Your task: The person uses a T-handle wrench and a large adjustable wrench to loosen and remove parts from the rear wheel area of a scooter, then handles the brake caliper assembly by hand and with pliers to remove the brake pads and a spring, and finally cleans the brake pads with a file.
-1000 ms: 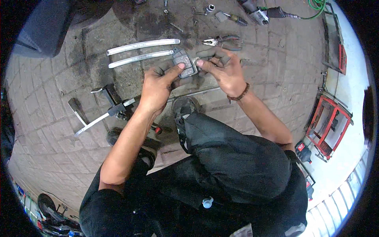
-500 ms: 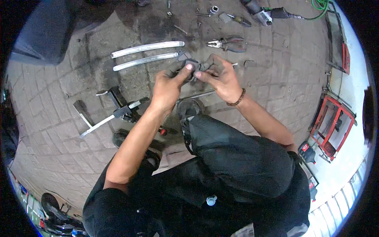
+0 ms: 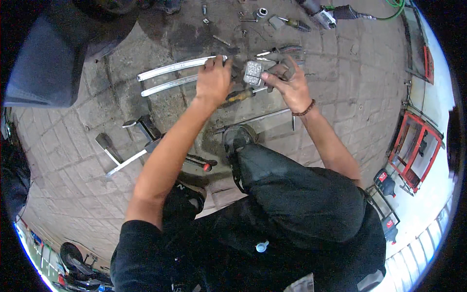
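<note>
My left hand (image 3: 214, 81) reaches down over the right ends of two curved silvery metal strips (image 3: 168, 71). Its fingers are bent together at the upper strip's end; whether they pinch the strip or something smaller is hidden. In my right hand (image 3: 292, 88), thumb and fingers hold a small block with rounded corners (image 3: 253, 73), its silvery, grainy face turned up. Just beyond that hand lie pliers (image 3: 289, 48), partly covered by its fingers. A screwdriver with a yellowish handle (image 3: 238, 96) rests on the paving between my hands.
Farther off lie a socket (image 3: 262, 12), another screwdriver (image 3: 296, 24) and a power tool (image 3: 318, 12) with a green hose. A metal clamp-like tool (image 3: 131, 158) is at left, beside my forearm. A thin rod (image 3: 258, 118) lies before my shoe. A dark bulky object (image 3: 46, 63) fills the upper left.
My hands have come apart. The left moved forward to the strip ends, while the right moved slightly right with the block now face up. The yellow-handled screwdriver now shows between them.
</note>
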The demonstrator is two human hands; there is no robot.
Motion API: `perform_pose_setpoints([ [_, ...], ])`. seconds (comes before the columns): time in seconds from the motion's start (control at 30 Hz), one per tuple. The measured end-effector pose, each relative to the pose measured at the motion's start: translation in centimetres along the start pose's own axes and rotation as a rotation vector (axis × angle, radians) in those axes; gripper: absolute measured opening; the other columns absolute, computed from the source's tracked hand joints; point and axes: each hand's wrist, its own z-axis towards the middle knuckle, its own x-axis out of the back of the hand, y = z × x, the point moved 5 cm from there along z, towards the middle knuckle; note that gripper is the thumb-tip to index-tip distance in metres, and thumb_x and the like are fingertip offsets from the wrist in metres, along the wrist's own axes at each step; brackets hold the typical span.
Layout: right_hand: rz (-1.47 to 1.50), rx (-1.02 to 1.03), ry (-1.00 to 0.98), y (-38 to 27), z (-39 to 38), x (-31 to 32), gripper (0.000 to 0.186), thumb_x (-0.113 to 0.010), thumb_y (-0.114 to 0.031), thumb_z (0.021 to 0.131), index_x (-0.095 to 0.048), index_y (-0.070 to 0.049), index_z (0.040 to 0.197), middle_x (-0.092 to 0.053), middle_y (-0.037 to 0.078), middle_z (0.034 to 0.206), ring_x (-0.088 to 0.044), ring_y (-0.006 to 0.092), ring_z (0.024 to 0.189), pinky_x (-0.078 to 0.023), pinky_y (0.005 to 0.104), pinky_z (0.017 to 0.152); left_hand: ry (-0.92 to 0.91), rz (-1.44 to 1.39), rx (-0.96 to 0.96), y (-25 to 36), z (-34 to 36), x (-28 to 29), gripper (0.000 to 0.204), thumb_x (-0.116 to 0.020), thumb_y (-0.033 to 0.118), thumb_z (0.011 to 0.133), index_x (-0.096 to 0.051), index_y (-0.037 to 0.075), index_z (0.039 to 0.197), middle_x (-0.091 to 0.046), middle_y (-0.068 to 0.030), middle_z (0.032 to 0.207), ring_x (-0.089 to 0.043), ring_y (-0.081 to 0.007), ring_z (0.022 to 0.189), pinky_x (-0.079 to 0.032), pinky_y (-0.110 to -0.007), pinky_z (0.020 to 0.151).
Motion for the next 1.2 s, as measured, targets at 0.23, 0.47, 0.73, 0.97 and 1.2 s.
perform_pose_setpoints([
  [0.23,0.064,0.023,-0.102,-0.7,0.1,-0.5,0.037,-0.075,-0.016,0.079,-0.06,0.0,0.109,-0.066,0.004,0.086,-0.06,0.0093,0.075,-0.049,0.0243,0.067,-0.026,0.051,-0.032,0.3,0.1,-1.3,0.05,-0.068,0.027,0.074,-0.055,0.008,0.118,-0.052,-0.0102,0.12,-0.049,-0.0258,0.111,-0.042,-0.039,0.091],
  [0.47,0.054,0.021,-0.115,-2.4,-0.6,-0.9,0.031,-0.075,-0.016,0.079,-0.063,0.0,0.104,-0.066,0.002,0.084,-0.058,0.0081,0.074,-0.048,0.0245,0.066,0.046,0.064,-0.029,0.5,0.4,-2.2,0.039,-0.065,0.028,0.076,-0.056,0.006,0.107,-0.055,-0.0104,0.113,-0.049,-0.026,0.109,-0.04,-0.04,0.093],
  [0.73,0.23,0.074,-0.075,-2.9,-1.1,-0.4,0.043,-0.077,-0.01,0.076,-0.054,0.001,0.111,-0.064,0.003,0.083,-0.057,0.0081,0.073,-0.047,0.0235,0.063,0.082,-1.07,0.225,-1.8,-3.2,1.8,0.037,-0.051,0.022,0.087,-0.049,0.001,0.117,-0.062,-0.0142,0.088,-0.06,-0.0257,0.079,-0.046,-0.038,0.075],
  [0.97,-0.159,0.163,-0.073,-4.1,-1.7,-1.5,0.029,-0.074,-0.007,0.078,-0.052,0.0,0.096,-0.058,0.002,0.072,-0.054,0.007,0.062,-0.047,0.0237,0.052,-0.226,-2.327,0.578,-0.1,-7.1,3.8,0.022,-0.047,0.028,0.088,-0.051,0.009,0.097,-0.052,-0.0038,0.091,-0.048,-0.0156,0.074,-0.039,-0.028,0.066],
  [1.2,-0.288,0.188,-0.088,-4.8,-2.4,-2.2,0.027,-0.074,-0.007,0.077,-0.054,-0.001,0.093,-0.057,-0.001,0.07,-0.048,0.0024,0.059,-0.042,0.0207,0.051,-0.175,-2.231,0.737,-0.7,-8.7,3.4,0.016,-0.055,0.006,0.087,-0.057,-0.001,0.101,-0.06,-0.008,0.099,-0.058,-0.0207,0.089,-0.046,-0.032,0.082],
])
